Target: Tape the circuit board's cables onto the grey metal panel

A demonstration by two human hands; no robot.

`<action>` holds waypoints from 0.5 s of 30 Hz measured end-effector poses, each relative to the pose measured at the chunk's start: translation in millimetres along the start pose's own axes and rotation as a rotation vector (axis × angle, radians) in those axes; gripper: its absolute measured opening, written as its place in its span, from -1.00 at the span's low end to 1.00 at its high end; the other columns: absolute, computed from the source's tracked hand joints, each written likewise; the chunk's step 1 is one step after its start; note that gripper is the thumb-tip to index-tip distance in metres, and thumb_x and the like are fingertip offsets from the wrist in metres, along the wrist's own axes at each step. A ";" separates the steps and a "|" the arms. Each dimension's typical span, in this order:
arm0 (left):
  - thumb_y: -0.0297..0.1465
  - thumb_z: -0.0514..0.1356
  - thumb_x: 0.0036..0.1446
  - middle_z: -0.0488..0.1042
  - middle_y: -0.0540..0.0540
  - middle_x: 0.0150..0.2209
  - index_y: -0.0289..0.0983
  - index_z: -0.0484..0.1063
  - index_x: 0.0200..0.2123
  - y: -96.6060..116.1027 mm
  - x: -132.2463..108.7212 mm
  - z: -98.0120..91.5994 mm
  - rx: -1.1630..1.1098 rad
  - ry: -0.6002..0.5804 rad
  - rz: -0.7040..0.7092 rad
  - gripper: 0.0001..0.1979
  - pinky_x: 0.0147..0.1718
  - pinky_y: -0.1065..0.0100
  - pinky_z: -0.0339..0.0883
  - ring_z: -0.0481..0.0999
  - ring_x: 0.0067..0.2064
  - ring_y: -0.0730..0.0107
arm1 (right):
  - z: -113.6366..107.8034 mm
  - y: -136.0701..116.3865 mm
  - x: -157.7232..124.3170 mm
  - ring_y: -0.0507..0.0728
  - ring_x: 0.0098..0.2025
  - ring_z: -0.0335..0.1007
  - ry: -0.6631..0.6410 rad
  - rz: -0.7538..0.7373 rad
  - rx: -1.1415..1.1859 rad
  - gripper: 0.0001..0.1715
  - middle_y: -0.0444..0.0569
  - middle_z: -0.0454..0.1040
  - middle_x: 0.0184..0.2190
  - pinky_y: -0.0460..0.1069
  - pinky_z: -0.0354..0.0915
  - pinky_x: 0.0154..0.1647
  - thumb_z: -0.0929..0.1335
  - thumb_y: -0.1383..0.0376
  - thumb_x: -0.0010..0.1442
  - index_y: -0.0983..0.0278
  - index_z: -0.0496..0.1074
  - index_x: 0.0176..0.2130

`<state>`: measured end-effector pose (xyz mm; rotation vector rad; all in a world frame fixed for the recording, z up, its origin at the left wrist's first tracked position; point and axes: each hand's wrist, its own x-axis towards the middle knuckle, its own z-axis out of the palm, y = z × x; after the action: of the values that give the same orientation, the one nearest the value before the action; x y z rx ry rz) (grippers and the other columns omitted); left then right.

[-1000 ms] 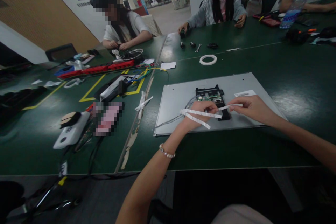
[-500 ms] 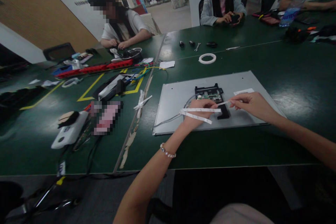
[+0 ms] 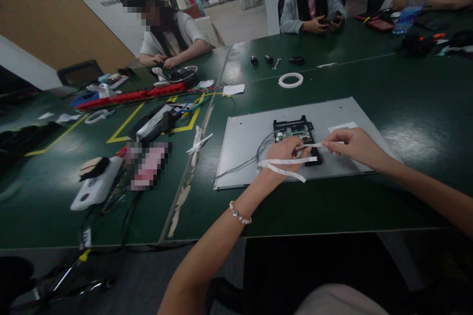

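Observation:
My left hand [image 3: 283, 150] is closed over the lower left of a black bracket [image 3: 314, 155], pinching one end of a narrow white tape strip [image 3: 313, 145]. The fingertips of my right hand [image 3: 345, 141] pinch the strip's other end, so it spans the gap between both hands. Two more white strips [image 3: 290, 161] cling to the back of my left hand, their free ends sticking out to the right. Beneath lies a flat grey metal panel [image 3: 246, 142] carrying the bracket, a green circuit board [image 3: 297, 136] and a grey cable [image 3: 240, 169].
Beyond the panel lie a white tape roll [image 3: 290, 80], a small wrench [image 3: 276, 63] and small black parts [image 3: 296, 60]. To the left are a white device [image 3: 96, 184], a pink phone-like object [image 3: 150, 166] and a red power strip [image 3: 148, 93]. Several people sit around the table.
More of the strip between my hands now shows. The strips on my left hand have shifted slightly right, and the lower one now curves. The view has moved a little.

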<state>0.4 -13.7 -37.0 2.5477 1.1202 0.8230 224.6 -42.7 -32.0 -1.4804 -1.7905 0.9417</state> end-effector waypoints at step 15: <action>-0.24 0.11 0.20 0.52 -0.06 -0.35 -0.29 0.45 -0.23 0.4 5.5 -9.1 -0.221 -0.001 0.018 -0.75 -0.36 0.42 0.32 0.46 -0.35 0.48 | 0.3 -6.3 -4.4 0.04 -0.37 0.38 -0.018 -0.120 0.003 -0.59 -0.05 0.49 -0.38 -0.06 0.26 -0.36 0.32 0.01 0.16 0.28 0.53 -0.25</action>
<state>-1.6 -10.1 -27.2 2.3786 0.9500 0.8954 221.7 -47.8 -27.0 -1.3507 -1.8676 0.8999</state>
